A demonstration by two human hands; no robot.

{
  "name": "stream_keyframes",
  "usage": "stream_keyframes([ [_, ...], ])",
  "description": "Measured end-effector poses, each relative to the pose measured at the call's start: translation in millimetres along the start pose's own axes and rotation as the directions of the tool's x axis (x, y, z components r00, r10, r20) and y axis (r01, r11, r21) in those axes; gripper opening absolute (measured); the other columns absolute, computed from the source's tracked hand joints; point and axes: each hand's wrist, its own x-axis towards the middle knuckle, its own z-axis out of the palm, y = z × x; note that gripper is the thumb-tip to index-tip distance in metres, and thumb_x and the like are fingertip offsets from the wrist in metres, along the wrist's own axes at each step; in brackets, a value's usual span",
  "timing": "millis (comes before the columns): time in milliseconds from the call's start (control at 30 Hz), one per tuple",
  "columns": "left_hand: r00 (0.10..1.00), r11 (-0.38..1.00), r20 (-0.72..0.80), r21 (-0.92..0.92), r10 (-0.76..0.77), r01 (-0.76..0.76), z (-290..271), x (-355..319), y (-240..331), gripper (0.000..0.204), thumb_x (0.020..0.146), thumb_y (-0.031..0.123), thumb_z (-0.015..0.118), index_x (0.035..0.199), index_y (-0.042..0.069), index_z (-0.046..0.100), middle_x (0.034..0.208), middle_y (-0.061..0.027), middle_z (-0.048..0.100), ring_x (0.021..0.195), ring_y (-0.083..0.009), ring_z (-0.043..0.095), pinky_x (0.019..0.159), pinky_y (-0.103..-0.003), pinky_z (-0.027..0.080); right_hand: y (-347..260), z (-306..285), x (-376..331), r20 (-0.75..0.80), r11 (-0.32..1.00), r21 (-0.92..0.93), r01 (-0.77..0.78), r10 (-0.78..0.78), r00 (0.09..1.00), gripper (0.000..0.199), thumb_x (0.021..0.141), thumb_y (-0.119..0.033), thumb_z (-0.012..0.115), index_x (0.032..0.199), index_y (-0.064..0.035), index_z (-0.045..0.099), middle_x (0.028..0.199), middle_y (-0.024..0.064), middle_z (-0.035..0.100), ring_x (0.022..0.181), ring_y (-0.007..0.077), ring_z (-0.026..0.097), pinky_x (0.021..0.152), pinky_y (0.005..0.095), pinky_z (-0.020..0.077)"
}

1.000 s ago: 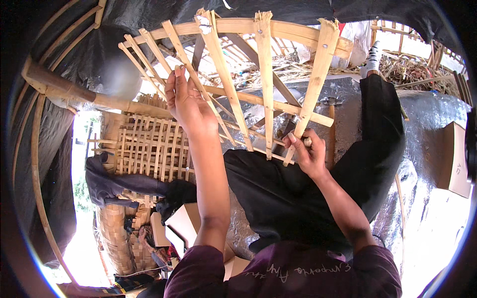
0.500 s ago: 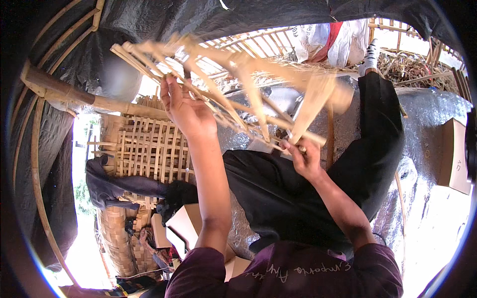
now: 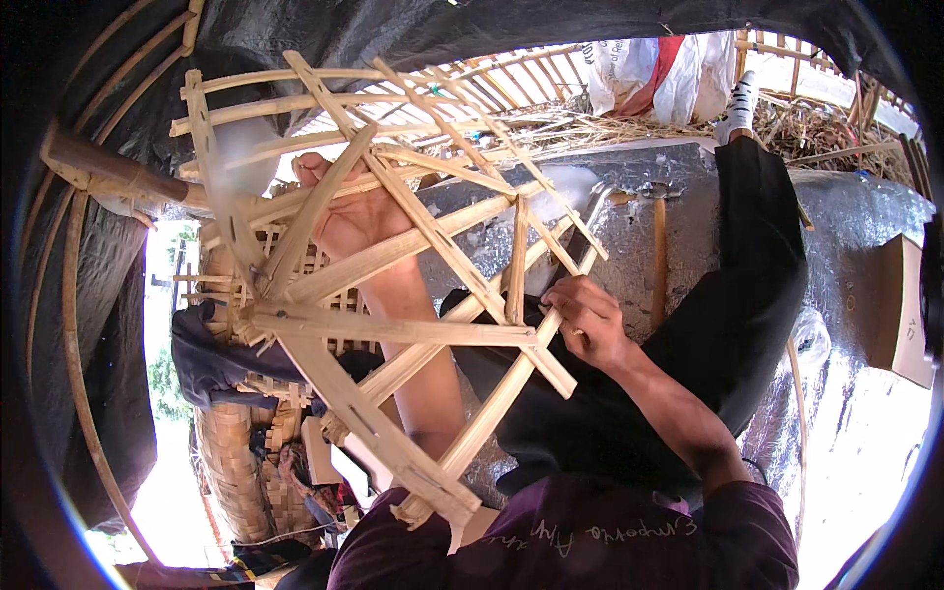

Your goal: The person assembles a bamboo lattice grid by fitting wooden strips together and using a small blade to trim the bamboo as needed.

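Note:
An open lattice of split bamboo slats point(image 3: 423, 229), a frame with crossing strips and slanted braces, is held up in front of me. My left hand point(image 3: 366, 218) is behind it, partly hidden by slats, with its fingers curled about one near the upper left. At the right side my right hand point(image 3: 587, 320) is closed, its fingers pinching the edge of a slat. A dark, flat, blade-like piece point(image 3: 587, 246) shows just beyond those fingers; whether they touch it I cannot tell.
A hammer point(image 3: 660, 256) with a wooden handle lies on the silvery sheet point(image 3: 757, 393). Woven bamboo baskets point(image 3: 231, 462) and a dark cloth point(image 3: 211, 359) are at left. A cardboard box point(image 3: 900, 315) stands at right. My outstretched leg point(image 3: 752, 226) is beside the sheet; bamboo scraps point(image 3: 836, 138) lie beyond.
The bamboo frame has turned and tipped toward me, so its lattice now spreads across the view and reaches lower. Both hands keep hold; the left is now behind the slats.

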Motion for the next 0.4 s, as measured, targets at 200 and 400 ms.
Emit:
stream_keyframes([
  [200, 0.999, 0.999, -0.011, 0.042, 0.033, -0.033, 8.4, -1.4, 18.3, 0.050, 0.088, 0.034, 0.061, 0.131, 0.017, 0.043, 0.116, -0.0045, 0.054, 0.105, -0.0203, 0.055, 0.093, -0.044, 0.046, -7.5, 1.4, 7.8, 0.027, 0.989, 0.015, -0.145, 0.144, 0.989, 0.032, 0.069, 0.010, 0.060, 0.100, 0.0045, 0.055, 0.096, 0.0187, 0.062, 0.088, 0.0344, 0.063, 0.076, 0.0387, 0.0523],
  [400, 0.999, 0.999, -0.018, 0.024, 0.039, -0.039, 8.1, -3.4, 1.6, 0.056, 0.087, 0.037, 0.062, 0.135, 0.019, 0.040, 0.120, -0.0046, 0.052, 0.108, -0.0207, 0.053, 0.095, -0.047, 0.045, 0.8, -1.2, -6.3, 0.010, 0.951, -0.004, -0.309, 0.309, 0.951, 0.034, 0.073, 0.007, 0.060, 0.107, 0.0015, 0.055, 0.103, 0.0192, 0.063, 0.093, 0.0373, 0.064, 0.079, 0.0387, 0.0528],
])
